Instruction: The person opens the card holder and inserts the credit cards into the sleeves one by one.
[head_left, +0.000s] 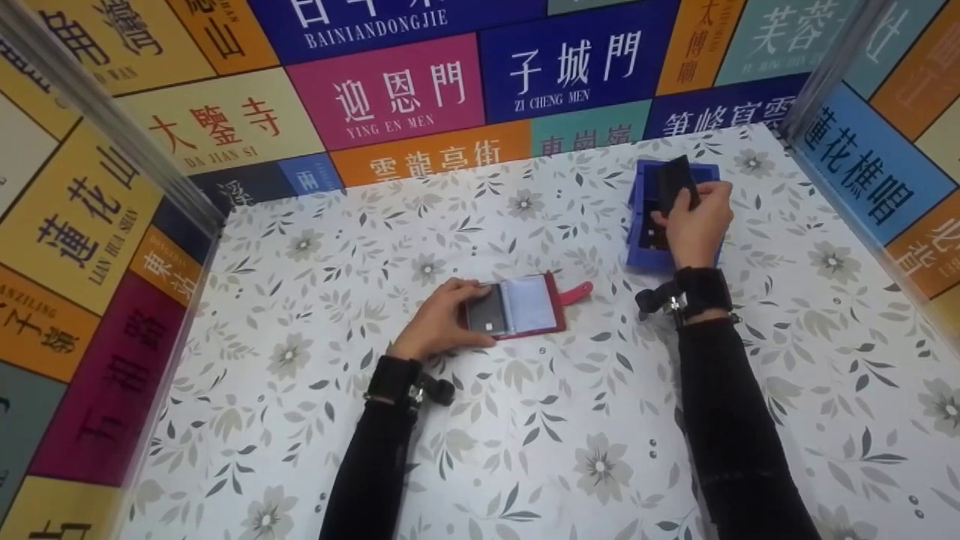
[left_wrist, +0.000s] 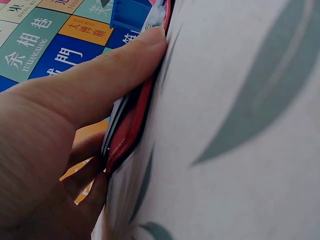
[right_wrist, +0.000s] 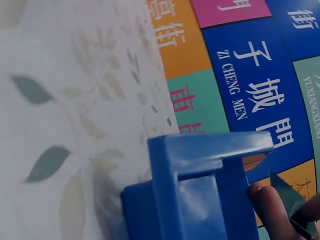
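An open card holder (head_left: pixel 531 304) with a red cover and clear sleeves lies on the table, a black card in its left sleeve. My left hand (head_left: pixel 435 321) grips its left edge. In the left wrist view the thumb presses along the red cover (left_wrist: pixel 134 127), fingers behind it. At the right, my right hand (head_left: pixel 699 223) pinches a black card (head_left: pixel 676 178) between thumb and fingers, over a blue plastic box (head_left: pixel 660 257). More dark cards (head_left: pixel 651 234) show inside that box, partly hidden by the hand. The right wrist view shows the blue box (right_wrist: pixel 162 185) up close.
A red strap (head_left: pixel 577 292) with a snap sticks out from the holder's right side. The table (head_left: pixel 525 420) wears a white floral covering. Upright panels with coloured signs (head_left: pixel 405 90) border it at the back, left and right.
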